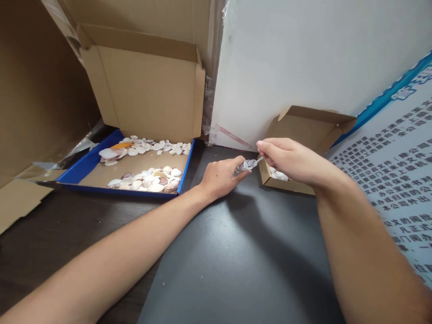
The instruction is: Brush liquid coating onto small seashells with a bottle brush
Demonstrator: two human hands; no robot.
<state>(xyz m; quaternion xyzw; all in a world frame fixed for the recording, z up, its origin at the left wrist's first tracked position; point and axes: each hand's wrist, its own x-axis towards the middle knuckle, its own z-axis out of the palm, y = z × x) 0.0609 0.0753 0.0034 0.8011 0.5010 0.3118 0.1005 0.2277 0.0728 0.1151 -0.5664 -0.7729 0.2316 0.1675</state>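
Note:
My left hand (pixel 223 176) is closed around a small clear bottle (pixel 249 165), its end pointing right. Close to that end, my right hand (pixel 292 161) is pinched on a thin whitish strip or stick (pixel 260 159). The strip's tip is beside the bottle's end; whether they touch I cannot tell. Under and behind my right hand is a small open cardboard box (pixel 286 185) with white shells (pixel 278 174) in it, partly hidden by the hand. Both hands are above the dark grey mat (pixel 216 252).
To the left stands a blue-edged box (pixel 78 172) with its cardboard lid (pixel 151 85) raised. White and brown shells (pixel 148 180) lie inside, with an orange piece (pixel 122 145). A white panel (pixel 286 58) rises behind, and a printed board (pixel 398 148) leans at the right.

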